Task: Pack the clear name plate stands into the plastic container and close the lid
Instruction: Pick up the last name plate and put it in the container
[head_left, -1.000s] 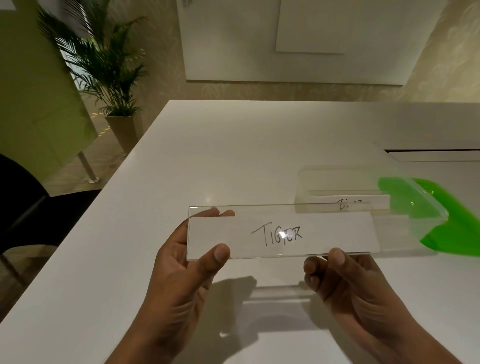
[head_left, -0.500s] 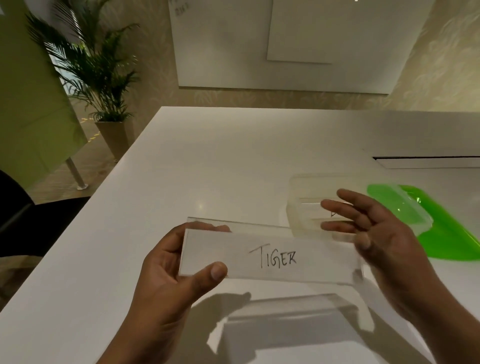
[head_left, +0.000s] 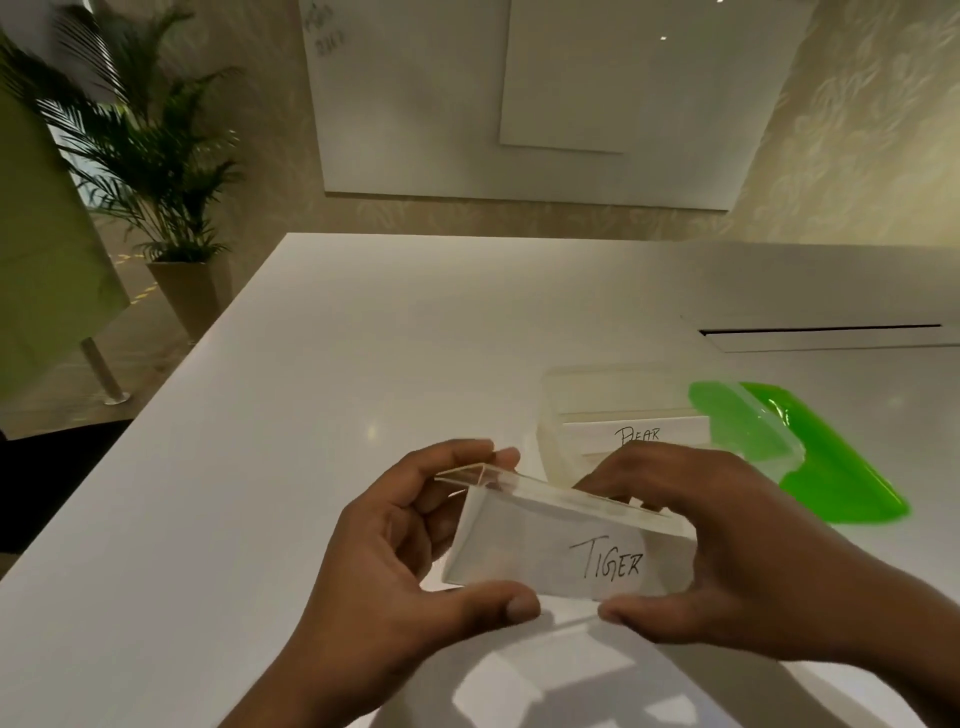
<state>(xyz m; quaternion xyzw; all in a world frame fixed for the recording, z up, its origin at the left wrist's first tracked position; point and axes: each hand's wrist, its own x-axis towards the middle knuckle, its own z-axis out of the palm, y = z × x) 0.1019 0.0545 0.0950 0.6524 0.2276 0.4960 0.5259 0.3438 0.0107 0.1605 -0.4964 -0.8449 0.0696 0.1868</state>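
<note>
Clear name plate stand (head_left: 550, 551) is clamped in the grip of left hand (head_left: 395, 566) and right hand (head_left: 727, 551).

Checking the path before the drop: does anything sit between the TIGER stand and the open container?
Nothing visible blocks it. The left hand and right hand hold the TIGER stand just in front of the container, whose green lid lies off to its right. The BEAR stand already lies inside.
</note>
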